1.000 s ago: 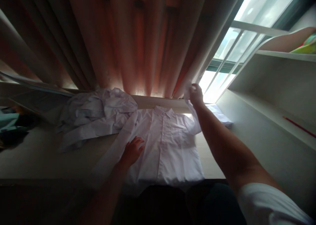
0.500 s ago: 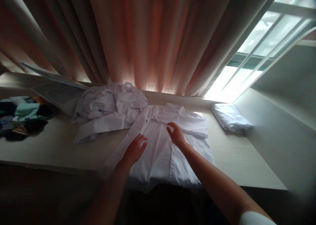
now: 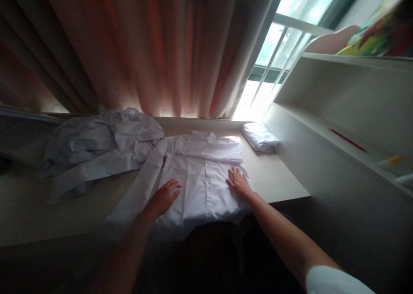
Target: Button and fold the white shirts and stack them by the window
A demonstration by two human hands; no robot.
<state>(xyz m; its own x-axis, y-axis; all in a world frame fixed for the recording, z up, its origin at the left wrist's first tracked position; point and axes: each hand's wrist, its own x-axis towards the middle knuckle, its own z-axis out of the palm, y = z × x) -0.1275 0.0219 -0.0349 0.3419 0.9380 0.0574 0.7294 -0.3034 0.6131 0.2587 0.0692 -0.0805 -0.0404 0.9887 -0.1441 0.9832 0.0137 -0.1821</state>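
A white button-up shirt [image 3: 193,178] lies spread on the desk, its lower edge hanging over the front. One sleeve is folded across the upper part of the shirt; the other stretches out toward the lower left. My right hand [image 3: 238,181] rests flat on the right side of the shirt, fingers spread. Over the left side is my left hand [image 3: 164,198], fingers loosely curved and apart, holding nothing. Whether it touches the cloth I cannot tell.
A crumpled heap of white clothing [image 3: 109,139] lies to the left on the desk [image 3: 277,178]. At the back right is a folded white garment [image 3: 260,136]. A curtain [image 3: 155,53] hangs behind, and a shelf unit [image 3: 322,156] borders the right side.
My right hand has moved from the folded sleeve down and to the right side of the shirt, flattening out. My left hand stays over the left side. The view has turned right.
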